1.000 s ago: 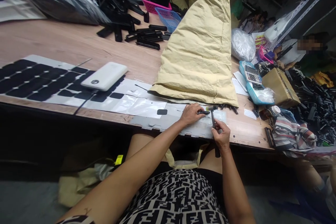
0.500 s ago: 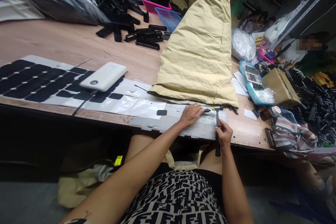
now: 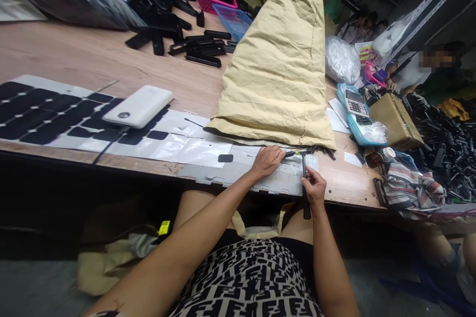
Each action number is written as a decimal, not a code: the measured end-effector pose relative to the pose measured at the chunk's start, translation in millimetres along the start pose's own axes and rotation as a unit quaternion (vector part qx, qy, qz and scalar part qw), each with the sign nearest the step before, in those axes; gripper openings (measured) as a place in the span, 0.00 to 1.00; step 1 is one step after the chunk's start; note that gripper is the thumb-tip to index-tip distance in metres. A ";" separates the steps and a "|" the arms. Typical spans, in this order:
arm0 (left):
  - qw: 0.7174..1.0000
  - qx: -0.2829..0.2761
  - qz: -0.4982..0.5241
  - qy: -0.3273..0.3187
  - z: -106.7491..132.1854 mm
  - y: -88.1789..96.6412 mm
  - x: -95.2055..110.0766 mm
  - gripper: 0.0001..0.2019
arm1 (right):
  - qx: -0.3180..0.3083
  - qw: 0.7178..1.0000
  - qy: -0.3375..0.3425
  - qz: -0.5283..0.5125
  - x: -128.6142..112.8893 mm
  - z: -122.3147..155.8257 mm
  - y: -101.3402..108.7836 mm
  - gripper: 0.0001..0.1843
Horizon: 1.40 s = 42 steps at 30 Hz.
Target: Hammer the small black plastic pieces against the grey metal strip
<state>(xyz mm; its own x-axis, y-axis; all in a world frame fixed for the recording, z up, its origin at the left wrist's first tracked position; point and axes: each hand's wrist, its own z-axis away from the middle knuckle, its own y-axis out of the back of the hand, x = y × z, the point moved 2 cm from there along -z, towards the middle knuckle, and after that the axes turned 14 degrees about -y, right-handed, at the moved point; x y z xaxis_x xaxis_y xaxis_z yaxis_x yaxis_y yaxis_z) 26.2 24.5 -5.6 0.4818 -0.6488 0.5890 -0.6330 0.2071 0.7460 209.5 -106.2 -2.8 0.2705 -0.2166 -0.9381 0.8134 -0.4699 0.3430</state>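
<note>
My right hand (image 3: 315, 187) is wrapped round the black handle of a small hammer (image 3: 306, 205). The hammer stands with its head up, just right of my left hand's fingertips. My left hand (image 3: 268, 159) is closed, palm down, on a small black part (image 3: 289, 154) that pokes out past the fingers towards the hammer head. A small yellow-green spot shows between that part and the head; whether they touch I cannot tell. Both hands are over a grey plate (image 3: 238, 170) at the table's front edge.
A large beige cloth bag (image 3: 275, 69) stands behind my hands. Left lie a white power bank (image 3: 138, 106) with a cable and a black-celled panel (image 3: 40, 111). Black parts (image 3: 204, 49) are piled behind. To the right are a calculator (image 3: 356, 104), a cardboard box (image 3: 396, 121) and a striped cloth (image 3: 414, 190).
The whole view has shifted slightly, so things sit a little further left. Both hands keep nearly the same pose, with the hammer still in my right hand.
</note>
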 end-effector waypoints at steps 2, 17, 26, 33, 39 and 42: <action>1.000 -0.011 0.009 -0.002 0.0 1.9 -0.1 0.22 | 0.000 1.000 0.005 0.012 0.6 -0.4 -0.3 0.26; 0.977 -0.114 0.045 -0.177 106.5 19.8 33.3 0.07 | -0.002 0.998 0.033 0.054 -3.2 -0.3 -0.9 0.25; 0.989 -0.032 0.084 -0.120 71.0 24.4 25.0 0.09 | -0.005 0.998 0.034 0.051 -0.4 -0.8 -2.4 0.26; 0.999 -0.001 -0.052 0.000 -13.3 31.6 -13.9 0.18 | -0.014 0.998 0.043 0.045 -4.4 0.3 -2.0 0.25; 0.992 0.028 -0.121 -0.002 -48.5 46.2 -17.4 0.23 | -0.003 0.997 0.047 0.057 -3.6 1.0 -2.0 0.24; 0.992 0.032 -0.124 0.002 -60.5 50.3 -17.2 0.19 | -0.002 0.997 0.048 0.066 -4.7 1.3 -1.7 0.24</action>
<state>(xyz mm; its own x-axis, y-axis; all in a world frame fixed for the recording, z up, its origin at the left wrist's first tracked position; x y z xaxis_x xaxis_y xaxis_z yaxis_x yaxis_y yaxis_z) 22.7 90.3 40.5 0.6292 -0.6718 0.3910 -0.5318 -0.0052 0.8469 206.2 -105.5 1.1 0.4221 -0.1935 -0.8856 0.7699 -0.4393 0.4629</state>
